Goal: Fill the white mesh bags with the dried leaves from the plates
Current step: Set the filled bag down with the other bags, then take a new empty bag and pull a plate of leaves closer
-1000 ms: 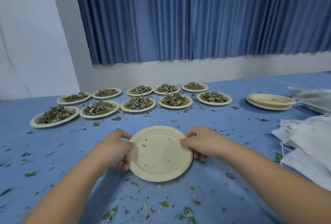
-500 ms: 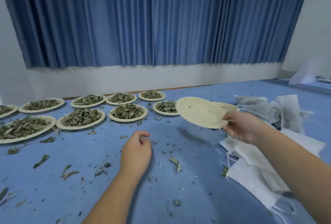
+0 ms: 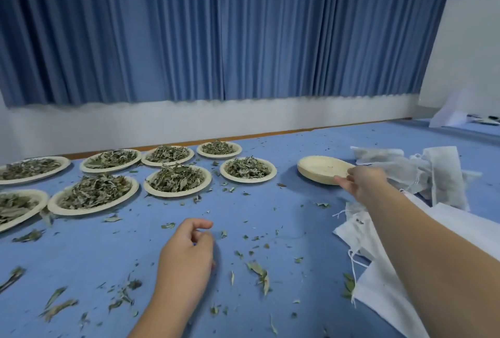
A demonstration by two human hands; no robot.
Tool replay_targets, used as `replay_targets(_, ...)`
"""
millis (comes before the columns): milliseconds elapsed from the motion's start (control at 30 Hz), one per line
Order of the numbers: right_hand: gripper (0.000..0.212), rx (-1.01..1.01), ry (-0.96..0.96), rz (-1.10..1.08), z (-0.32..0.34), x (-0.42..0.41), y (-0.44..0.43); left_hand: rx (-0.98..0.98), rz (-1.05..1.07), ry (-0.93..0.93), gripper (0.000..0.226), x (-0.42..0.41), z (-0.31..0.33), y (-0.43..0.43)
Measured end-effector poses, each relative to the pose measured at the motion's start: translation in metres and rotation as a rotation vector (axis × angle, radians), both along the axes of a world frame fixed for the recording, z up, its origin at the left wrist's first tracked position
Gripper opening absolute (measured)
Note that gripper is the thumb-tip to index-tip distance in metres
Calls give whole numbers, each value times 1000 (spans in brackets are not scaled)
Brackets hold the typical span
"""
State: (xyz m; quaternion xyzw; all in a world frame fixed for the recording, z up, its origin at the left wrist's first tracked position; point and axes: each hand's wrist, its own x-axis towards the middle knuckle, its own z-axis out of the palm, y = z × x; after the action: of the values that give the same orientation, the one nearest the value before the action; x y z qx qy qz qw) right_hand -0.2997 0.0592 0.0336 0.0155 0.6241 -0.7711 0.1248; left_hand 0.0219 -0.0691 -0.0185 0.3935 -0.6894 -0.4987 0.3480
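Note:
Several paper plates heaped with dried leaves (image 3: 177, 181) stand in two rows on the blue table (image 3: 284, 210), at the left and middle. Right of them is an empty paper plate (image 3: 320, 170) on a low stack. My right hand (image 3: 362, 182) reaches out to it and pinches its near rim. White mesh bags (image 3: 443, 172) with leaves inside lie crumpled just behind that hand. Flat white mesh bags (image 3: 378, 281) with drawstrings lie under my right forearm. My left hand (image 3: 186, 254) hovers low over the table in front of me, fingers loosely curled, holding nothing.
Loose leaf scraps (image 3: 259, 272) are strewn over the table's near half. A blue curtain (image 3: 243, 34) and a white wall run along the far edge. White paper (image 3: 451, 114) lies at the far right corner.
My right hand carried the empty plate from in front of me to the right and brought it down onto the stack. My left hand let go of it and stayed low over the table.

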Motion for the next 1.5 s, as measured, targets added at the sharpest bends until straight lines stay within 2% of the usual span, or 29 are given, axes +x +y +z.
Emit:
replay_targets(100, 40, 442, 175, -76, 9, -3, -5, 21, 6, 12, 25, -1, -1, -2)
replay_targets(167, 44, 917, 291, -115, 8, -4, -7, 21, 10, 10, 25, -2, -2, -3)
replay_targets(200, 42, 968, 358, -70, 6, -9, -10, 20, 11, 11, 25, -2, -2, -3)
replay_targets(233, 40, 913, 380, -68, 5, -11, -10, 21, 10, 10, 25, -2, -2, -3)
replay_targets(267, 38, 754, 319, -54, 3, -8, -11, 22, 10, 7, 25, -2, -2, -3)
replay_targets(333, 35, 249, 142, 1, 4, -6, -13, 24, 4, 7, 26, -2, -2, -3)
replay_targets(400, 32, 97, 5, -22, 4, 0, -9, 23, -4, 2, 26, -2, -3, -3)
replay_targets(433, 25, 98, -15, -32, 4, 0, -6, 19, -6, -6, 27, -2, -3, -2)
replay_targets(533, 3, 136, 70, 62, 16, 5, 12, 10, -14, -30, 27, -2, -3, -3)
replay_targets(600, 7, 171, 136, 116, 28, 11, 32, 4, -22, -44, 26, -2, -2, -3)
replay_targets(700, 4, 336, 281, 148, 44, 25, 66, -16, -37, -63, 26, -1, -1, -1)
replay_targets(833, 13, 820, 434, 354, 51, 52, 107, -39, -49, -77, 25, 0, 0, 1)
replay_targets(967, 42, 1449, 588, 577, 42, 90, 126, -51, -63, -82, 25, 2, 1, 4)
replay_targets(1033, 54, 1586, 625, 641, 34, 112, 130, -62, -72, -79, 25, 4, 0, 5)
replay_targets(1100, 50, 1659, 681, 663, 21, 128, 132, -71, -81, -76, 25, 5, 0, 6)
replay_targets(1167, 27, 1702, 798, 617, 11, 137, 132, -84, -89, -82, 24, 6, 0, 7)
replay_targets(1233, 25, 1699, 866, 570, 9, 143, 134, -102, -98, -90, 24, 7, 0, 7)
replay_targets(1367, 37, 1546, 950, 504, 9, 141, 143, -154, -115, -94, 24, 10, 1, 11)
replay_targets(1500, 21, 1317, 892, 387, 11, 141, 146, -271, -138, -116, 19, 13, 6, 21)
